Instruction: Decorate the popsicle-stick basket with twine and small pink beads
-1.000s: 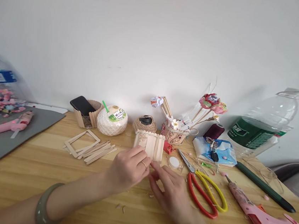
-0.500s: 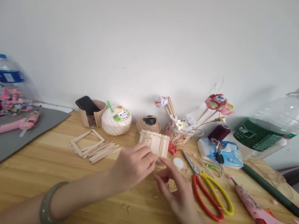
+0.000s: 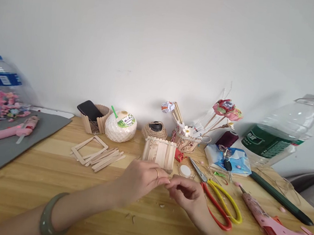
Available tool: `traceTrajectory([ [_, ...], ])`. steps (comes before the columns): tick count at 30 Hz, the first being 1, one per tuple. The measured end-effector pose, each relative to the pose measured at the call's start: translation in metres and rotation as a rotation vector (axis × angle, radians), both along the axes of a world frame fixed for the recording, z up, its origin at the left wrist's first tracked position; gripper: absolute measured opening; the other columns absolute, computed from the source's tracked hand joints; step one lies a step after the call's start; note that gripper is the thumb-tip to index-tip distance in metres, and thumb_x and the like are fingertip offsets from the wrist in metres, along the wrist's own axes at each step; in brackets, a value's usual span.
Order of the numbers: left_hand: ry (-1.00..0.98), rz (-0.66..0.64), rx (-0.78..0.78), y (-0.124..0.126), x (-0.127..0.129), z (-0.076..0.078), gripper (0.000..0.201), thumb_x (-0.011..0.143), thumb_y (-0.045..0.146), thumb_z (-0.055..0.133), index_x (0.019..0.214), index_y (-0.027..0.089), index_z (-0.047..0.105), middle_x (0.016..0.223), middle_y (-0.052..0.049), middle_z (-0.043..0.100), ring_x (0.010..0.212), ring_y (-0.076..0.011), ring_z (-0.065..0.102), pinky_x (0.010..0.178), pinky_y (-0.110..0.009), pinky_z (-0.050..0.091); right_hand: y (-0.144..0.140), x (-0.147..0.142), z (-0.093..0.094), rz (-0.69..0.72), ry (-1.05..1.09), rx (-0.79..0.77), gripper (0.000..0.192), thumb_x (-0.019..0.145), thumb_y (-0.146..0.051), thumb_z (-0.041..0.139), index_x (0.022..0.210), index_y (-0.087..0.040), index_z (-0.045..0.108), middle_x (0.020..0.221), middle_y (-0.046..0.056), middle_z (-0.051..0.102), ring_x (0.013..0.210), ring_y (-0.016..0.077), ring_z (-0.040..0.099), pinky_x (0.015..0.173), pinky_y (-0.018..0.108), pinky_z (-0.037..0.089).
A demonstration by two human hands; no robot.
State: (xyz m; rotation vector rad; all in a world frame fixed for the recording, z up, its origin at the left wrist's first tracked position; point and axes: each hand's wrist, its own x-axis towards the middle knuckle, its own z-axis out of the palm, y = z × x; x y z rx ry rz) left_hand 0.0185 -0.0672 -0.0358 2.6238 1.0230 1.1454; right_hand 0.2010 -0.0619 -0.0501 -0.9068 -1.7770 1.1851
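Just in front of a small box of wooden craft sticks point(image 3: 159, 153), my two hands meet at the fingertips. My left hand point(image 3: 143, 179), with a ring on one finger, is closed in a pinch. Opposite it, my right hand point(image 3: 188, 195) has thumb and forefinger pressed together. Whatever sits between the fingers is too small or hidden to make out. The box has a beaded top edge and a flower-like ornament on its front. Right of my right hand lie scissors point(image 3: 218, 198) with red and yellow handles, and a round white lid point(image 3: 185, 171).
Loose craft sticks point(image 3: 109, 159) and a stick frame point(image 3: 79, 148) lie left. Behind stand a coconut point(image 3: 121, 126), a twine roll point(image 3: 154, 131) and a phone point(image 3: 89, 109) in a stick holder. A pink glue gun point(image 3: 271, 226) and large bottle point(image 3: 277, 134) are right.
My right hand's thumb and forefinger have closed and come up to my left fingertips. Both hands sit slightly lower, uncovering more of the stick box. The view has shifted a little.
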Motion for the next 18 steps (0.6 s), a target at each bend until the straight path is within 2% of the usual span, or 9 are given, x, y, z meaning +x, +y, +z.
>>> traceTrajectory([
  [4, -0.016, -0.048, -0.094, -0.005, 0.003, -0.002, 0.028, 0.089, 0.015, 0.041, 0.109, 0.016, 0.061, 0.091, -0.008, 0.072, 0.078, -0.0166, 0.065, 0.071, -0.027, 0.051, 0.002, 0.001, -0.003, -0.028, -0.001, 0.007, 0.012, 0.074, -0.024, 0.056, 0.072, -0.017, 0.065, 0.056, -0.002, 0.053, 0.053, 0.0097, 0.046, 0.050, 0.020, 0.037],
  [7, -0.085, -0.047, -0.252, -0.010, 0.008, -0.005, 0.036, 0.083, 0.013, 0.047, 0.118, 0.016, 0.057, 0.100, -0.010, 0.071, 0.084, -0.0188, 0.065, 0.076, -0.030, 0.052, 0.004, 0.006, -0.003, -0.025, -0.012, 0.026, 0.013, 0.075, -0.024, 0.055, 0.075, -0.017, 0.067, 0.061, -0.001, 0.058, 0.056, 0.0107, 0.048, 0.053, 0.021, 0.038],
  [11, -0.300, 0.007, -0.582, -0.013, 0.015, -0.006, 0.027, 0.083, 0.017, 0.050, 0.104, 0.017, 0.067, 0.082, -0.005, 0.073, 0.066, -0.0158, 0.064, 0.064, -0.026, 0.052, 0.005, 0.010, -0.002, 0.016, -0.052, 0.042, 0.015, 0.077, -0.023, 0.056, 0.077, -0.018, 0.070, 0.067, 0.001, 0.063, 0.060, 0.0122, 0.052, 0.058, 0.023, 0.040],
  [13, -0.380, 0.059, -0.691, -0.013, 0.016, -0.006, 0.024, 0.082, 0.018, 0.050, 0.097, 0.016, 0.069, 0.074, -0.004, 0.072, 0.058, -0.0143, 0.061, 0.058, -0.025, 0.050, 0.005, 0.009, -0.002, 0.031, -0.070, 0.040, 0.016, 0.078, -0.024, 0.056, 0.082, -0.018, 0.070, 0.067, 0.002, 0.064, 0.060, 0.0123, 0.052, 0.057, 0.023, 0.040],
  [18, -0.370, 0.144, -0.714, -0.012, 0.015, -0.001, 0.020, 0.083, 0.022, 0.048, 0.070, 0.016, 0.062, 0.060, 0.000, 0.060, 0.057, -0.0136, 0.055, 0.059, -0.025, 0.042, 0.003, 0.007, -0.001, 0.049, -0.065, 0.009, 0.018, 0.080, -0.028, 0.058, 0.091, -0.018, 0.068, 0.068, 0.001, 0.061, 0.064, 0.0126, 0.052, 0.061, 0.025, 0.039],
])
